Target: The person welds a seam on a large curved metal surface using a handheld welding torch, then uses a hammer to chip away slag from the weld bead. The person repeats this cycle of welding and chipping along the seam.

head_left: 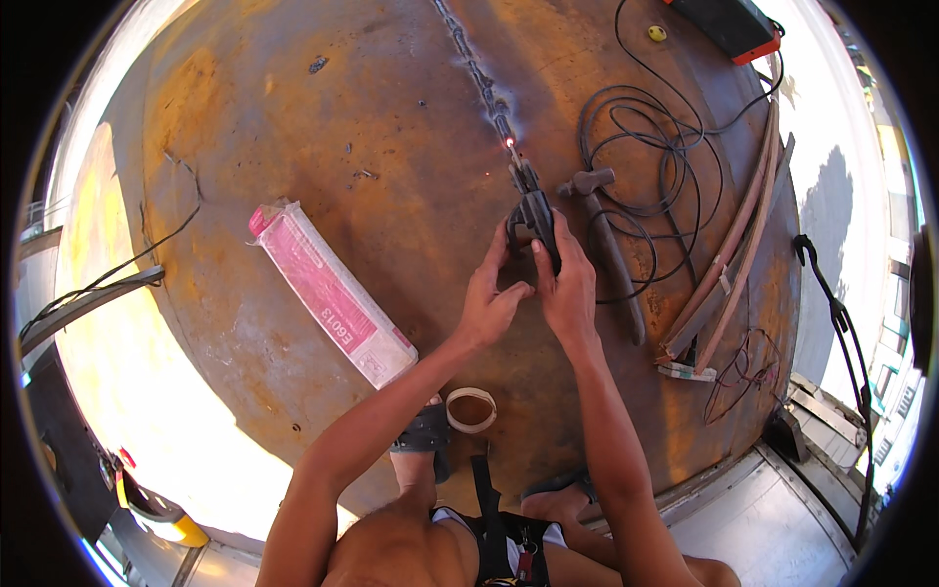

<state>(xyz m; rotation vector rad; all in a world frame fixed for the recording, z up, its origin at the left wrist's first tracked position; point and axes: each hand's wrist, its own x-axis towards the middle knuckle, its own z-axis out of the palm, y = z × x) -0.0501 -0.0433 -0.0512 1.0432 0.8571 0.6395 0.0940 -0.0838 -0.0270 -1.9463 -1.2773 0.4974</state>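
Both of my hands are on a black electrode holder (pixel 534 210) in the middle of the view. My right hand (pixel 571 289) wraps its handle, thumb along the near side. My left hand (pixel 489 301) closes on the holder's left side, thumb pointing across toward the right. A short welding rod stub sticks out of the jaws, its tip glowing red at the near end of a rough weld bead (pixel 476 70). That bead runs away from me along a rusty steel plate (pixel 391 127). Just right of the holder lies a hammer (pixel 611 254).
A pink and white electrode box (pixel 337 293) lies left; a pale ring (pixel 471 409) sits near my feet. Coiled black cable (pixel 675 147) and long narrow strips (pixel 734 245) are right. An orange and black machine (pixel 729 27) stands far right, near a small yellow object (pixel 656 33).
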